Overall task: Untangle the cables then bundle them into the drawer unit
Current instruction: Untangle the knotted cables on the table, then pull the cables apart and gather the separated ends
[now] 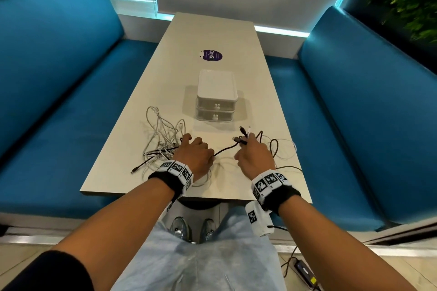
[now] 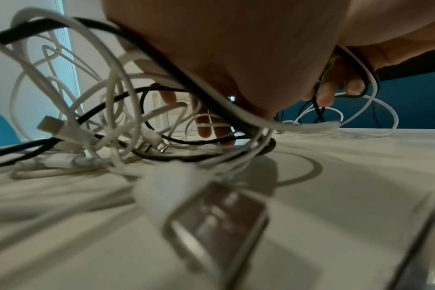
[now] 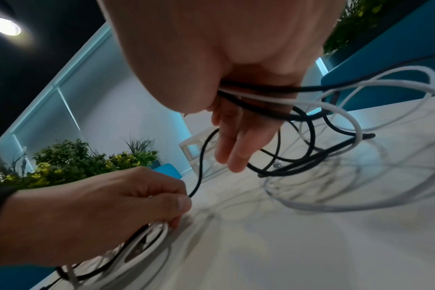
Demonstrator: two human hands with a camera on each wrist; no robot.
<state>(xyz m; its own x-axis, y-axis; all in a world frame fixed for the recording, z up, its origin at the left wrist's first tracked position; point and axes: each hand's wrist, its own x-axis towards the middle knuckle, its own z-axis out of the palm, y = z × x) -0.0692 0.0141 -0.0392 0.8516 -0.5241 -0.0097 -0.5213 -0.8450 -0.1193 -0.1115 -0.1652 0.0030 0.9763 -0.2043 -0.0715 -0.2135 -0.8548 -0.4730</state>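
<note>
- Cables (image 1: 163, 134): white and black, thin, limp, light. The tangled heap lies on the near left of the table (image 1: 212, 30); looser loops lie near right.
- Handling, as judged: they bend freely and snag at crossings. Best taken at the stiff plug ends or one strand at a time; pulling hard would tighten knots.
- Left hand (image 1: 194, 152): fingers curled down into the heap, thumb and finger pinching a black cable (image 3: 199, 166) that runs across to the right.
- Right hand (image 1: 254, 153): grips several plug ends, black and white, standing up from its fingers.
- Drawer unit (image 1: 216, 97): white, two drawers, both shut, on the table just beyond the cables.
- Hidden: the left palm covers the knot's core; the number of cables is probably four or five, not countable. The drawers' contents are not discernible.
</note>
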